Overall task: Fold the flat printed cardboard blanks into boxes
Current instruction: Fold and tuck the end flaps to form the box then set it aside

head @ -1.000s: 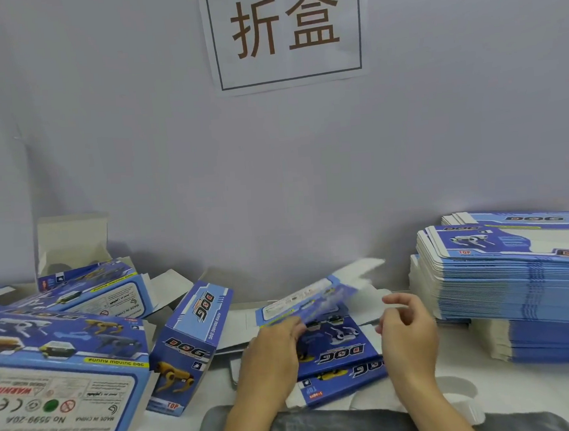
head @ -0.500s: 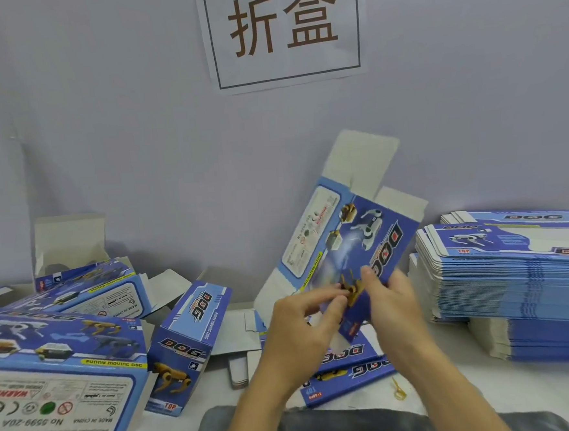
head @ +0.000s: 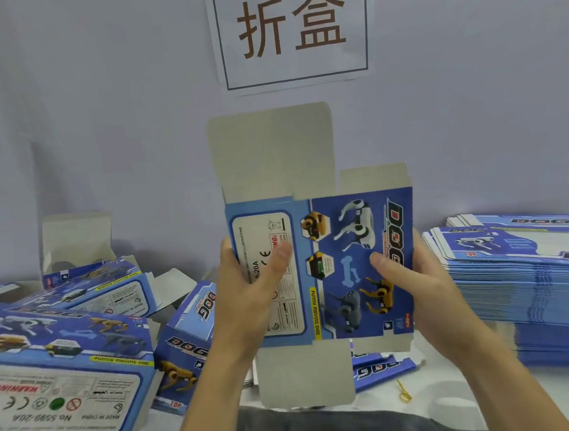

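Observation:
A blue printed cardboard blank (head: 344,271) with robot-dog pictures stands upright in front of me, its grey flaps sticking up and hanging down. My left hand (head: 248,295) grips its left edge, thumb across the white label panel. My right hand (head: 416,283) grips its right edge, thumb on the dark blue panel. A tall stack of flat blanks (head: 523,286) lies at the right. More flat blanks (head: 381,370) lie on the table under the held one.
Several folded blue boxes (head: 64,358) are piled at the left, one small box (head: 187,343) leaning beside my left forearm. A small yellow clip (head: 404,396) lies on the white table (head: 457,401). A paper sign (head: 292,29) hangs on the grey wall.
Both hands lifted one blank off the table pile and turned it upright. It now faces me squarely, one hand on each side edge.

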The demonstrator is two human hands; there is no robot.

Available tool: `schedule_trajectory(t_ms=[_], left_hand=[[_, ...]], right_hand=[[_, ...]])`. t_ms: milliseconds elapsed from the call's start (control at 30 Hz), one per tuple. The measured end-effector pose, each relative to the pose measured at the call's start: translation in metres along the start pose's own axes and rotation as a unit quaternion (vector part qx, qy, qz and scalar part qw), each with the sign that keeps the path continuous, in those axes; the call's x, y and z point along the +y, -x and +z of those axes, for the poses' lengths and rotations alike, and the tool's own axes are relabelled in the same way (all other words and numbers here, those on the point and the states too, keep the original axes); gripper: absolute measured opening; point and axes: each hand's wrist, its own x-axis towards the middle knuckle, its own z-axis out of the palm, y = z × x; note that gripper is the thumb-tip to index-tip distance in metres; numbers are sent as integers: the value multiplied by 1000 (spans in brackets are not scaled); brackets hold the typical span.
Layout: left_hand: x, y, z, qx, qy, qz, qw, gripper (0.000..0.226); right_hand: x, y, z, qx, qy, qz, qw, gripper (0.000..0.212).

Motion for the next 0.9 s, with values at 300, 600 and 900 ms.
schedule_trajectory(t_ms=[300,600,900], left_hand=[[-2,1,3,-30,-42,-11,999,93],[2,9,19,-126,-7,-32,991,86],[9,17,23,-172,47,-7,984,75]], right_hand=[[-6,1,5,17,46,-28,998,64],[6,2,17,-54,-2,-3,999,57],[7,3,18,-85,-25,32,996,56]])
